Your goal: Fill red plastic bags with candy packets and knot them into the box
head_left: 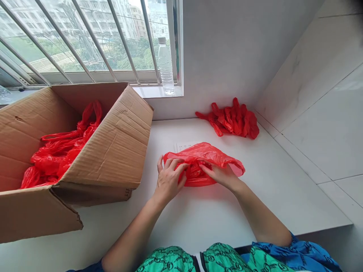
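Observation:
A red plastic bag (pixel 208 155) lies crumpled on the white counter (pixel 198 219) in front of me. My left hand (pixel 168 179) grips the bag's left end, fingers curled into the plastic. My right hand (pixel 222 174) pinches the bag near its middle, thumb and fingers pressed into the folds. Both hands rest on the counter surface with the bag between them.
An open cardboard box (pixel 113 151) at the left holds more red bags (pixel 61 147). A pile of folded red bags (pixel 231 121) lies at the back by the wall. A clear water bottle (pixel 165 66) stands on the window sill. Tiled wall runs along the right.

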Demonstrator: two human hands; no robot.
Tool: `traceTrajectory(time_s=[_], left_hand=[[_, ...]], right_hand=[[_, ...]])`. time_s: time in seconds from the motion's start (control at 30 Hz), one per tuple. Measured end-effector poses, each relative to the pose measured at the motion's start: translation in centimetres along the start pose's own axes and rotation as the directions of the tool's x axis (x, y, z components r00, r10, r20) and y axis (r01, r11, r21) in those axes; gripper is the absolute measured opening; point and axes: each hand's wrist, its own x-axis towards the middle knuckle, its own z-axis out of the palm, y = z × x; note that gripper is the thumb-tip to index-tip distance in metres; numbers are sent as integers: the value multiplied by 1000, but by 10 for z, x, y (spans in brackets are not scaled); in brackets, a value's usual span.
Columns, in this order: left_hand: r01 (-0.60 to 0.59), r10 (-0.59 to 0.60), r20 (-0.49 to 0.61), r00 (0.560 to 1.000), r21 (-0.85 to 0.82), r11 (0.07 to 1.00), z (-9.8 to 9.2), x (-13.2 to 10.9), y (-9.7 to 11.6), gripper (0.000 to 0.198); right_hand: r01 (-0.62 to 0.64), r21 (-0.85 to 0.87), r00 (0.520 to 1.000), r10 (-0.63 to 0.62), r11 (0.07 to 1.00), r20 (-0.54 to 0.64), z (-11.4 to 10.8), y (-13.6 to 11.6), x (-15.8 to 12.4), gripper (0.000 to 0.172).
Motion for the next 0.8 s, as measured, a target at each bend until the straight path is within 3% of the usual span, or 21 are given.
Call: traceTrajectory(time_s=[0.1, 0.2, 0.27, 0.3, 0.37, 0.5, 0.57, 0.63, 0.73, 0.8], left_hand=[[-21, 18, -52, 998, -65, 998, -4, 0, -2, 25], [28, -38, -151, 988, -64, 998, -10, 0, -8, 25], [51, -57, -147, 988, -48, 998, -13, -1, -12, 25], [55, -59, -116, 991, -38, 998, -13, -1, -13, 25], [57, -57, -36, 998, -11, 998, -11, -2, -14, 27], [69, -72, 58, 996, 46, 997, -2, -4, -15, 31], [77, -80, 56, 995, 56, 995, 0, -4, -15, 28], [67, -69, 34, 997, 46, 997, -5, -3, -14, 23], [55, -56, -39, 998, -34, 998, -25, -2, -12, 19], [85, -102, -130, 986, -129, 988, -44, -2, -10, 18]], right_hand=[[265, -210, 962, -274, 941, -17, -22, -16, -9, 22], [347, -34, 930, -339, 937, 138, -53, -27, -20, 24], [305, 138, 926, -327, 942, 187, -69, -28, -26, 21], [268, 165, 943, -293, 949, 157, -74, -26, -27, 19], [194, 45, 981, -194, 980, -12, -74, -18, -29, 19], [42, -298, 951, -129, 954, -279, -59, 6, -26, 31], [-41, -323, 929, -84, 945, -362, -55, 15, -22, 40], [-102, -270, 920, -13, 958, -391, -61, 19, -18, 36], [-37, -22, 980, 32, 999, -195, -88, 20, -9, 21], [46, 232, 999, -48, 972, 4, -110, 18, -1, 22]])
